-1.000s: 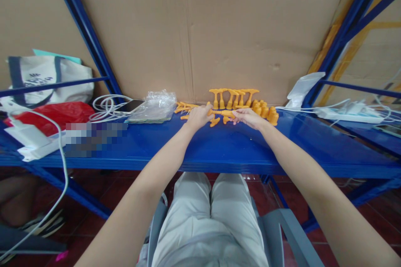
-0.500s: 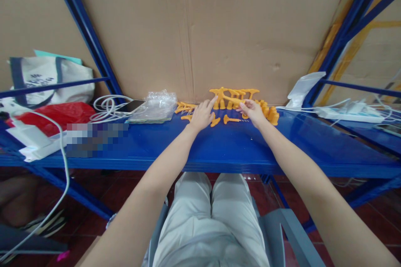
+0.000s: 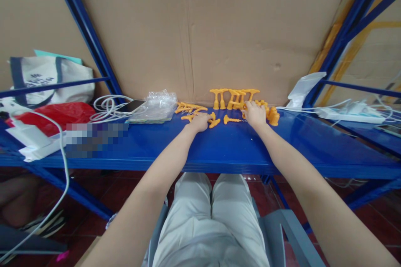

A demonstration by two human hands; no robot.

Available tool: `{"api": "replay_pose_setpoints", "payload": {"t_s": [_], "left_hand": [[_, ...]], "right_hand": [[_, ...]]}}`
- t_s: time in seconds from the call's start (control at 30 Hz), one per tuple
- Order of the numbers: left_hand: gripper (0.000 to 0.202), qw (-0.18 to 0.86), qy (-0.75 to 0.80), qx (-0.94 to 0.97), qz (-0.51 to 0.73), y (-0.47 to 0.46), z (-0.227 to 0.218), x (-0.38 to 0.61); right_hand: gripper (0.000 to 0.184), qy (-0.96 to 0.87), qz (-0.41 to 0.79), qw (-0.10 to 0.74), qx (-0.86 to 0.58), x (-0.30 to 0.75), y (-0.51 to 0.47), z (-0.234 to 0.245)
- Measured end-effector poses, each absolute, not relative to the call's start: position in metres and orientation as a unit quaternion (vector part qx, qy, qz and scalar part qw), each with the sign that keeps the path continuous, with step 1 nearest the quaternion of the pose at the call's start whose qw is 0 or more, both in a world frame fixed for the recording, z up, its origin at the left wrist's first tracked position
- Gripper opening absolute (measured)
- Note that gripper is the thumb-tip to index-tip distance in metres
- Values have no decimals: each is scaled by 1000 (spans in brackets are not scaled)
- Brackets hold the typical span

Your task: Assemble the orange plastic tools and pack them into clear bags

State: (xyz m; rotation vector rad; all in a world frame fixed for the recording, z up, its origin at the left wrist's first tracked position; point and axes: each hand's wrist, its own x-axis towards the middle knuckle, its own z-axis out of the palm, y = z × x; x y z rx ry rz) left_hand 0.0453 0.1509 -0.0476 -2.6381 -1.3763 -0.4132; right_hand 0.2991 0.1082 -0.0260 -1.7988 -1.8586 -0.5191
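My left hand (image 3: 199, 122) rests low over the shelf, its fingers closed at a yellow corkscrew (image 3: 214, 124) with a T-shaped handle. My right hand (image 3: 256, 114) has its fingers bent down onto a yellow plastic sleeve in the cluster of yellow sleeves (image 3: 273, 117); its fingertips are partly hidden. Between the hands lies another corkscrew (image 3: 231, 120), its spiral pointing right. Behind them, a row of sheathed corkscrews (image 3: 222, 99) stands upright, handles on top. To the left, several loose corkscrews (image 3: 189, 108) lie in a pile.
Clear plastic bags (image 3: 156, 108) and a phone (image 3: 134, 105) lie left on the blue shelf (image 3: 225, 150). Coiled white cables (image 3: 108, 106) and a red bag (image 3: 62, 117) are further left. A power strip (image 3: 351, 113) sits right. A cardboard sheet (image 3: 232, 37) stands behind.
The sheathed corkscrew that both hands touched is no longer between them. My left hand has come down and nearer to me; my right hand has shifted slightly right onto the sleeves.
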Motion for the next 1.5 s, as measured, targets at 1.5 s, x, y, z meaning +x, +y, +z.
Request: {"api": "replay_pose_setpoints", "payload": {"t_s": [1.5], "left_hand": [[34,39,-466,-870,-154,132,-36,58]], "right_hand": [[42,-648,-89,173,-737,320,117,-30]]}}
